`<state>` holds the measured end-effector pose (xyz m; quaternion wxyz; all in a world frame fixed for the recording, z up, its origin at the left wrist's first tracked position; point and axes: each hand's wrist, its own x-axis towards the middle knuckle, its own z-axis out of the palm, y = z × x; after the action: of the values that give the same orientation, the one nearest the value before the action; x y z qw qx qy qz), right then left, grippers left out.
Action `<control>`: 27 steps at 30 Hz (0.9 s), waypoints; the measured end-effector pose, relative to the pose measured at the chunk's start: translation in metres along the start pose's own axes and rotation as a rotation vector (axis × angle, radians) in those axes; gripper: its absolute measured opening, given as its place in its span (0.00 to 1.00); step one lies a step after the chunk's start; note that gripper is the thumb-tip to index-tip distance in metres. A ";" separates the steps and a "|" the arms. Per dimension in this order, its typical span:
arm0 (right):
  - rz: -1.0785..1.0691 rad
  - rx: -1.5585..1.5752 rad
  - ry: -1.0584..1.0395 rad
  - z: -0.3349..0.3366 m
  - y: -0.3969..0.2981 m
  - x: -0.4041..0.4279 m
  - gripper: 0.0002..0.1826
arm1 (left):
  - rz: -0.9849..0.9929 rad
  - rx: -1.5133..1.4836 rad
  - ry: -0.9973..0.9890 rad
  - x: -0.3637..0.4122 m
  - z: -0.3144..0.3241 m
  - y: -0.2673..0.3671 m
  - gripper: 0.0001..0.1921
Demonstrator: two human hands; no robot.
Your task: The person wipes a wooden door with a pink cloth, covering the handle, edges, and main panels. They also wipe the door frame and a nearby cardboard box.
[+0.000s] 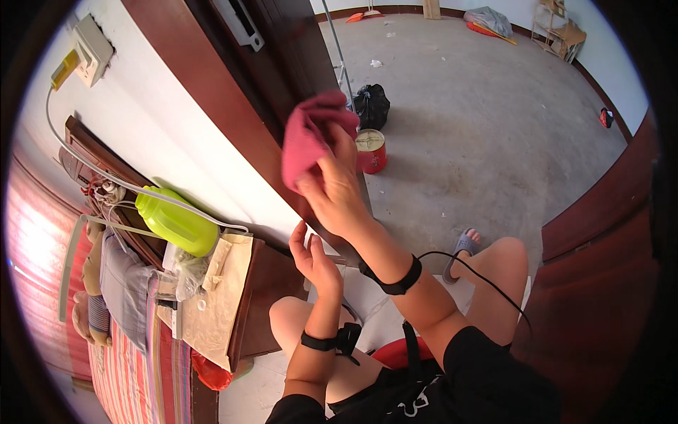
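Note:
My right hand (341, 199) grips a crumpled dark pink cloth (312, 138), which looks slightly blurred. The cloth is held up in front of the reddish-brown wooden door frame (212, 100); whether it touches the wood I cannot tell. Below and to the left of it, my left hand (318, 262) is raised near the wall's lower part, its fingers apart and holding nothing. Set into the dark wood of the frame is a metal strike plate (246, 26). Both wrists wear black straps.
Beyond the doorway, a red can (373, 153) and a black plastic bag (372, 106) stand on the concrete floor (476, 132). A dark red door (593, 265) is at right. At left, a nightstand (265, 297) bears a lime-green jug (180, 220); a white cable (127, 183) hangs from the wall socket (94, 50).

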<state>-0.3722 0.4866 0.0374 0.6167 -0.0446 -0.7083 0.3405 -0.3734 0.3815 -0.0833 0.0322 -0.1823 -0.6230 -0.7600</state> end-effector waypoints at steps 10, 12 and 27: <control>0.239 -0.124 0.081 0.022 0.149 -0.234 0.25 | -0.012 -0.064 -0.016 0.003 0.006 -0.031 0.19; 0.342 -0.174 0.045 0.027 0.175 -0.290 0.24 | 0.024 0.017 -0.002 0.003 0.009 -0.031 0.20; 1.922 0.601 0.546 -0.010 0.337 -0.458 0.18 | 0.158 0.354 -0.106 -0.005 0.013 -0.044 0.23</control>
<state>-0.3755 0.5273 -0.5299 0.2106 -0.5099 -0.0969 0.8284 -0.3778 0.4029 -0.1240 0.0906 -0.2618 -0.7313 -0.6232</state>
